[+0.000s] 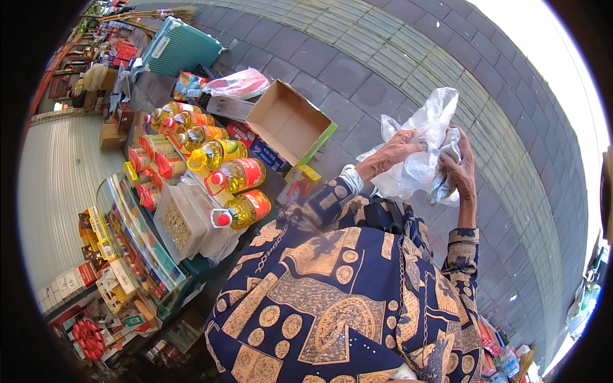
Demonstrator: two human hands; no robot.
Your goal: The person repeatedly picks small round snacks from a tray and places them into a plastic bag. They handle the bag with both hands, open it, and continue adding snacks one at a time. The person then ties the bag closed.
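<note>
Above the paved ground, my left hand pinches a crumpled clear plastic bag between thumb and fingers. Part of the bag stands up past the fingertips, and the rest hangs below in loose folds. Beside it, my right hand is closed around a wadded grey-white cloth, with the thumb across its front. The cloth lies against the bag's right side; whether the right fingers also grip the bag is hidden. I cannot see anything inside the bag.
To the left, a stall holds several cooking oil bottles, red-wrapped packs and a plastic tub. An open cardboard box sits at its edge. Farther off stands a teal suitcase. A glass display case is nearer.
</note>
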